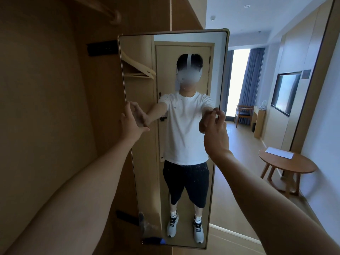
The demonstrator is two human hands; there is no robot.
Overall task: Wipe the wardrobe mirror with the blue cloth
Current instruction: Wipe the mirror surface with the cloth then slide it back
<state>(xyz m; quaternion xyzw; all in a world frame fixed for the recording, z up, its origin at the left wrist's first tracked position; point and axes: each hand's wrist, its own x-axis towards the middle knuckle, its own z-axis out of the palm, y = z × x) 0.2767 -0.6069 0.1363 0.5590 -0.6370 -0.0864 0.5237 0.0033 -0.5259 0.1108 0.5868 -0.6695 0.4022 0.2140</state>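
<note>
The wardrobe mirror (pixel 173 137) is held at both side edges by two bare hands.

The left edge of the mirror, left of centre in the frame, is gripped by the left hand (pixel 133 119), with the thumb laid on the glass and the fingers curled round the frame. The right edge, right of centre, is pinched by the right hand (pixel 216 129) between thumb and fingertips. The tall, thin-framed mirror is seen at the middle of the frame, standing out from the wooden wardrobe (pixel 46 107) that fills the left side. Small specks are scattered over the glass. A blue patch, possibly the blue cloth (pixel 158 241), is seen at the mirror's bottom left corner; whether it is a reflection cannot be told. A round wooden table (pixel 287 166) with a white sheet (pixel 279 152) on it is seen at the lower right.
</note>
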